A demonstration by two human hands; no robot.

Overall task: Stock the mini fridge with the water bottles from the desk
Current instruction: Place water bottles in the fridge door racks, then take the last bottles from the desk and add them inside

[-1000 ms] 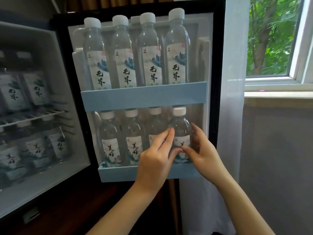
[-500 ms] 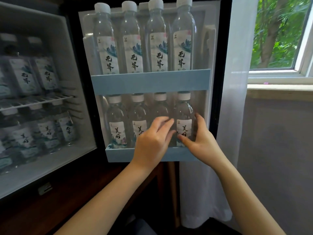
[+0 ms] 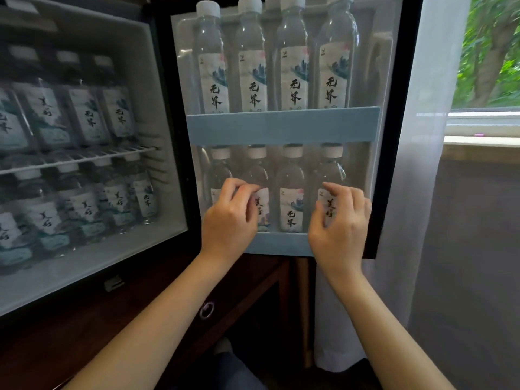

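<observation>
The bottles [image 3: 291, 192] stand packed in the lower door shelf [image 3: 281, 244]; our left hand [image 3: 229, 220] and right hand [image 3: 340, 223] curl fingers [image 3: 244, 190] against two of them, gripping or only touching, we cannot tell — a hard nudge may topple neighbours

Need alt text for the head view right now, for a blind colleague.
Left hand and right hand reach with curled fingers to four clear plastic white-capped water bottles in the pale blue lower door shelf of an open black mini fridge; grip unclear. Upper door shelf and interior are also stocked.
</observation>
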